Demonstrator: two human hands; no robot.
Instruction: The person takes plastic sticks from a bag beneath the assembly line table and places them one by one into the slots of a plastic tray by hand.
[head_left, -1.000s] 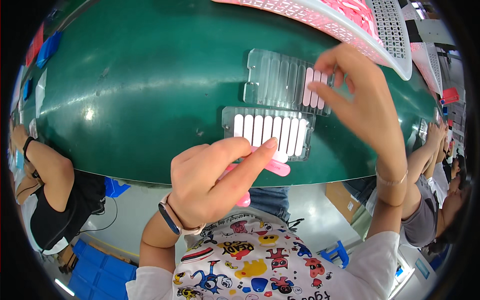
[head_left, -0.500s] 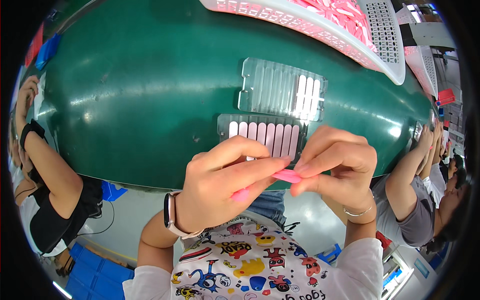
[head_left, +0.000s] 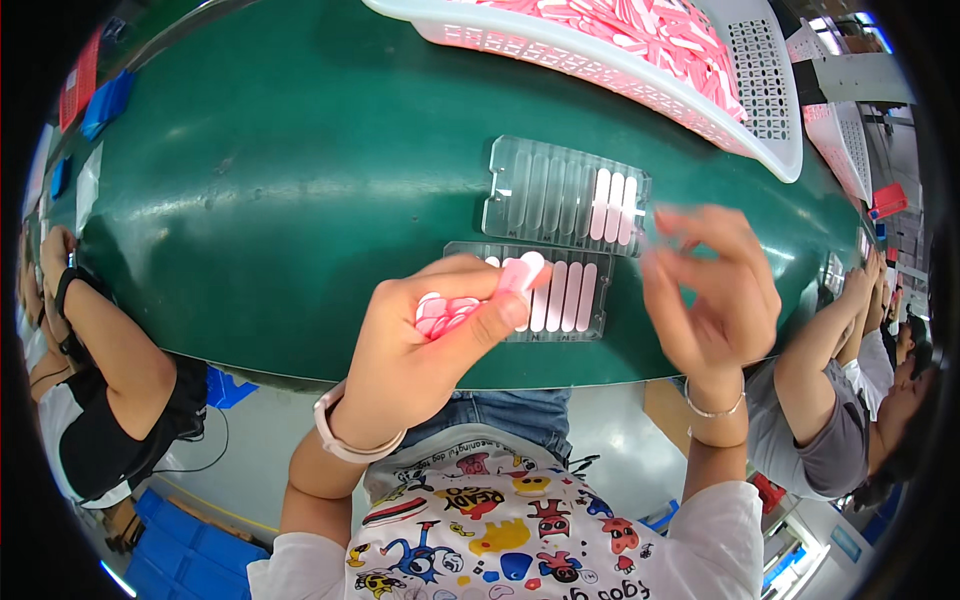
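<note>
My left hand (head_left: 415,315) is closed on a bunch of small pink-and-white strips (head_left: 440,313) with rounded ends, like nail files. Between its thumb and fingers one strip (head_left: 520,272) sticks out, pale end up. Beneath and beyond this hand lies a clear slotted tray (head_left: 600,325) with several pale pink strips side by side; the hand hides its left part. A second clear tray (head_left: 545,190), just farther off, has 3 strips (head_left: 613,206) at its right end. To the right of both trays, my right hand (head_left: 720,290) is raised with fingers apart, holding nothing visible; its fingertips are blurred.
A white perforated basket (head_left: 600,80) heaped with pink-and-white strips stands at the far right of the green table (head_left: 280,200). Another white basket (head_left: 840,140) is beyond it. Other people sit at the left and right, their arms on the table.
My hands have parted: the right has let go of the pink strip and moved right. My left hand has turned, bringing the bunch of strips into sight.
</note>
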